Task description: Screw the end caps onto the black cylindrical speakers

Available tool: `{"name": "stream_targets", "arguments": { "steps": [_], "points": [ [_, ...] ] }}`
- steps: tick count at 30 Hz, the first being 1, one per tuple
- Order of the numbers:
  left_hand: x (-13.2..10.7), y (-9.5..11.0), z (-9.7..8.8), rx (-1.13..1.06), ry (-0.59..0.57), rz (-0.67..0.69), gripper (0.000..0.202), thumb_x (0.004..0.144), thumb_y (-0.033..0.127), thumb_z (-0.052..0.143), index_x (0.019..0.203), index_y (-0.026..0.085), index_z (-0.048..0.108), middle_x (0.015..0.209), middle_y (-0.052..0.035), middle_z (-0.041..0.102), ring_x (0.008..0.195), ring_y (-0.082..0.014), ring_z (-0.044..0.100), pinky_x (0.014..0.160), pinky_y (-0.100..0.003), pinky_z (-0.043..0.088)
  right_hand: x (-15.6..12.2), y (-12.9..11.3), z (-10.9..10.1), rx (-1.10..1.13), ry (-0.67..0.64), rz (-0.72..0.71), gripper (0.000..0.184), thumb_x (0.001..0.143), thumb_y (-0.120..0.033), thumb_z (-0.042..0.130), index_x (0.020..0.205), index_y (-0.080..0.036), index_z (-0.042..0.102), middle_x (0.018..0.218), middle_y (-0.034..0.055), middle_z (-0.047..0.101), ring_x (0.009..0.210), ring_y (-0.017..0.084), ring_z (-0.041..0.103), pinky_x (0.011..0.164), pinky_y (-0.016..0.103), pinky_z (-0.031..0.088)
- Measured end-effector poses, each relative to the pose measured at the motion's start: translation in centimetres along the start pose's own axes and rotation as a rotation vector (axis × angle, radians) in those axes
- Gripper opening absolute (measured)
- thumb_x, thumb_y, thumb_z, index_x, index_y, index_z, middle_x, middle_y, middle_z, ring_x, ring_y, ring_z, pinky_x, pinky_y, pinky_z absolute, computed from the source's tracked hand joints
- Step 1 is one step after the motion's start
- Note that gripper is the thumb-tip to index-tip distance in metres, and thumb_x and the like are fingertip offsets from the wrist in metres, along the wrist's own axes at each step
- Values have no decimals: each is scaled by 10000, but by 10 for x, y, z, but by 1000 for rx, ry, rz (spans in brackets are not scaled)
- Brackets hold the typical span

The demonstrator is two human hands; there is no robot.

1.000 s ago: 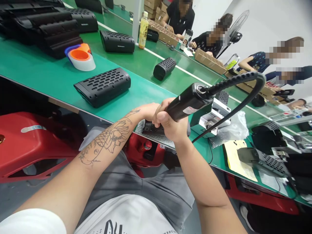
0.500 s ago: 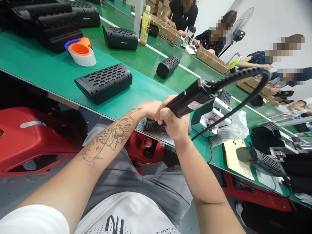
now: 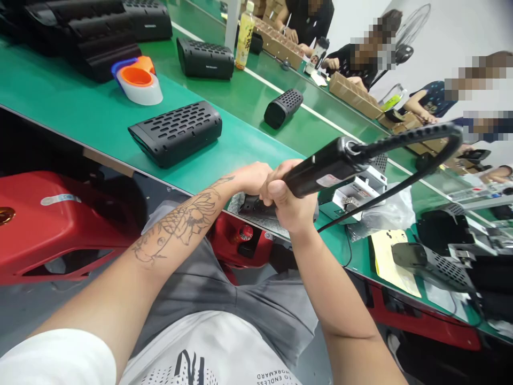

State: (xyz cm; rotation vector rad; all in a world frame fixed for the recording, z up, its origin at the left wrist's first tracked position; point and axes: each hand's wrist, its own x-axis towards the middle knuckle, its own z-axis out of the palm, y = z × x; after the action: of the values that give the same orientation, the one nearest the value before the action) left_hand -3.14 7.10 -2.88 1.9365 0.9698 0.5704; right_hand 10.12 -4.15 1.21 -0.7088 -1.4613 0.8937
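My right hand (image 3: pixel 292 200) is wrapped around a black corded electric screwdriver (image 3: pixel 320 166), held at a slant over the bench edge. A thick black cable leaves the tool's upper end and loops to the right. Below my hands, a black perforated-speaker-like housing (image 3: pixel 256 207) lies on a grey textured pad (image 3: pixel 237 203), partly covered. Close behind the right hand, my left hand (image 3: pixel 255 177) reaches over the housing; its fingers are hidden, so its grip does not show. The screwdriver's tip is out of sight too.
A black speaker (image 3: pixel 176 133) lies on the green bench left of my hands, near an orange-and-white tape dispenser (image 3: pixel 140 88). A metal fixture (image 3: pixel 355 195) and plastic bag (image 3: pixel 387 214) are at right. A drink bottle (image 3: pixel 244 37) stands farther back. Co-workers sit across the line.
The whole view has shifted a little, so the bench things appear slightly farther right. Both hands and the screwdriver keep nearly the same pose over the housing.
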Motion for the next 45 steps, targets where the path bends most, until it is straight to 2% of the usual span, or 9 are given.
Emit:
{"name": "stream_targets", "arguments": {
  "steps": [3,6,9,15,22,27,34,39,45],
  "points": [
    [-38,-19,0,-40,72,46,411,1022,455,815,1281,160,935,1289,-104,966,1287,-356,900,1177,-415,718,5,-25,-27,-17,105,-52,674,880,-911,1035,1030,-335,718,636,-100,557,511,179,602,583,392,620],
    [-81,-48,8,-39,98,174,1048,753,486,1063,1747,305,782,1872,-127,721,1748,-445,688,1489,-533,573,13,-46,-96,-134,372,-115,701,931,-1024,890,1078,-356,738,655,-92,534,477,188,587,528,389,603],
    [-97,-69,21,18,191,187,1084,746,430,1091,1772,382,745,1866,-122,688,1791,-439,647,1543,-579,529,17,-47,-182,-358,734,-191,624,1004,-916,861,992,-307,725,657,-69,579,479,179,593,461,335,517],
    [1,-53,43,-9,429,88,1076,814,403,1086,1798,302,662,1845,-157,655,1746,-449,669,1459,-577,632,2,-13,-268,-512,930,-169,606,923,-827,945,876,-283,682,592,-90,578,451,159,555,458,326,498],
    [216,14,84,-39,640,-66,1106,944,204,1044,1905,175,495,1900,-250,504,1814,-410,594,1589,-487,411,-15,-15,-260,-398,827,-128,652,845,-818,1057,864,-277,693,600,-92,621,459,147,602,519,327,587],
    [293,29,112,-26,556,-134,1042,1018,242,983,1921,185,466,1928,-294,458,1820,-473,560,1545,-583,430,-26,-38,-250,-268,872,-9,584,829,-752,1077,962,-274,769,605,-92,626,470,152,587,517,331,610],
    [310,-21,59,154,787,-97,1072,1033,393,957,1946,174,440,2029,-313,368,1998,-494,220,1639,-699,131,-65,-84,-246,-208,884,93,421,823,-828,905,1031,-464,944,664,17,510,503,253,492,456,521,500],
    [315,-38,-1,-62,684,-323,1263,887,265,1066,1950,216,386,1891,-305,548,1781,-476,626,1527,-657,457,-58,-75,-234,-183,750,-51,571,817,-1037,919,1131,-562,959,600,-21,469,444,223,415,451,485,505],
    [189,-54,-47,-12,710,-121,1145,794,303,1082,1823,230,584,1775,-206,732,1716,-441,701,1513,-598,540,-46,-62,-195,-150,652,-134,671,817,-929,1043,1195,-380,969,586,-59,615,420,211,521,451,406,553]
  ]
}}
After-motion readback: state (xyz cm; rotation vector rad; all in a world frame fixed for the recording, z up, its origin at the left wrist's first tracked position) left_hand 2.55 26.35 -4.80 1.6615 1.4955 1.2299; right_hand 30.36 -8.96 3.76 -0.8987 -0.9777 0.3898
